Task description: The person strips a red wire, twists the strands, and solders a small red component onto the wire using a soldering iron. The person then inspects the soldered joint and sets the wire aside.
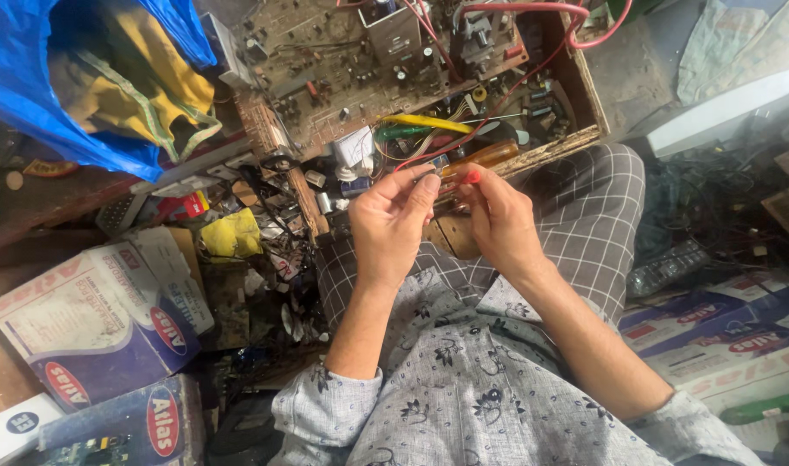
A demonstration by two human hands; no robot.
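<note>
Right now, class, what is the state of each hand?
Left hand: closed, pinching a small part with a red wire at its fingertips.
Right hand: closed on a small red-tipped piece.

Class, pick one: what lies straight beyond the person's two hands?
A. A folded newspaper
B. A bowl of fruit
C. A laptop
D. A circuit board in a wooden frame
D: beyond the left hand and right hand lies a dusty circuit board with red wires.
</note>
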